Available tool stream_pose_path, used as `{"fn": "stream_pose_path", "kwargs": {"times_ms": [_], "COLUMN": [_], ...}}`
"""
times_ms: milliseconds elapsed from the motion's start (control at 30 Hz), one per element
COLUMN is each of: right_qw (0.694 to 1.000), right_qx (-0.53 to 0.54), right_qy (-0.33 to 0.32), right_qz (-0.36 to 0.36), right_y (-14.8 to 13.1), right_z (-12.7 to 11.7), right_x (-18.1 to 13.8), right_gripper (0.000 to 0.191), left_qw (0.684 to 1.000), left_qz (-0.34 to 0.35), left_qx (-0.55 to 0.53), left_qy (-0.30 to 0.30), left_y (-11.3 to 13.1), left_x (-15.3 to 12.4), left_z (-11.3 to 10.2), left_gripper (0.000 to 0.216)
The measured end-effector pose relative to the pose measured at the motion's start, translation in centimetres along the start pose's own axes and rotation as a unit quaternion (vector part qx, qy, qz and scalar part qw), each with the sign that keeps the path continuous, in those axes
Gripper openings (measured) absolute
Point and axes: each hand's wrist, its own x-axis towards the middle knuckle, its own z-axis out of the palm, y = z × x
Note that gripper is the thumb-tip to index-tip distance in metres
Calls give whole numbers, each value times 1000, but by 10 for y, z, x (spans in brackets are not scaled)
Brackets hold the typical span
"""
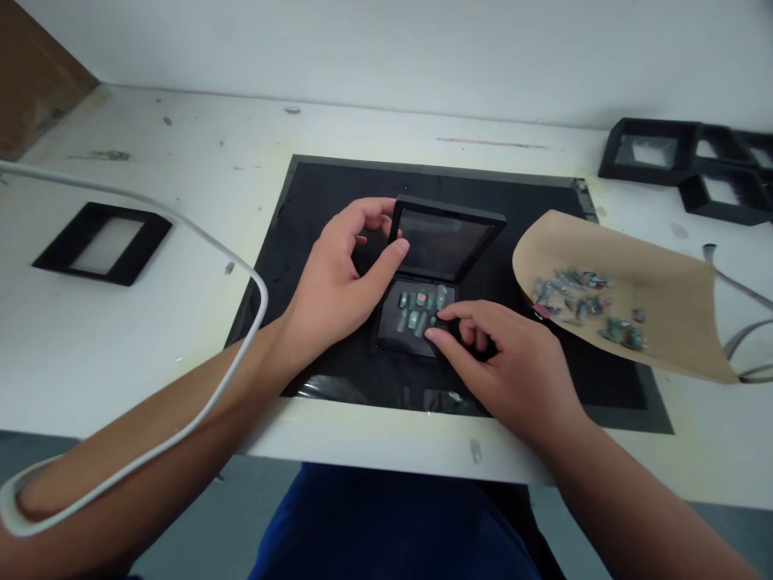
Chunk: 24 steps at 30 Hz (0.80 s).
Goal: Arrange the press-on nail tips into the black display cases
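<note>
A small black hinged case (444,242) lies open on a black mat (326,201) in the middle of the white table. My left hand (338,278) grips the case's raised lid, thumb on its front edge and fingers curled behind. Several small green and grey pieces (419,310) lie on the case's lower tray. My right hand (501,358) hovers over the tray's right side, fingertips pinched together at the pieces; whether they hold one is hidden.
A curled brown paper sheet (664,298) at the right carries several more small pieces (580,302). Black frames (694,157) sit at the far right, another frame (102,242) at the left. A white cable (181,217) loops over my left arm.
</note>
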Motion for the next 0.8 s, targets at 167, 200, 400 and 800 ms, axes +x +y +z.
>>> {"fn": "stream_pose_path", "kwargs": {"times_ms": [167, 200, 400, 800], "right_qw": [1000, 1000, 1000, 993], "right_qx": [11, 13, 25, 109], "right_qy": [-7, -8, -6, 4], "right_qz": [-3, -3, -16, -40], "right_y": [2, 1, 0, -8], "right_z": [-1, -2, -3, -13], "right_x": [-4, -5, -6, -12], "right_gripper": [10, 10, 9, 9], "left_qw": [1000, 1000, 1000, 999], "left_qz": [2, 3, 3, -33], "left_qx": [-8, -13, -6, -7], "left_qy": [-11, -15, -20, -31], "left_y": [4, 5, 9, 13], "left_x": [-1, -2, -3, -3], "left_z": [-1, -1, -3, -11], "left_gripper": [13, 12, 13, 15]}}
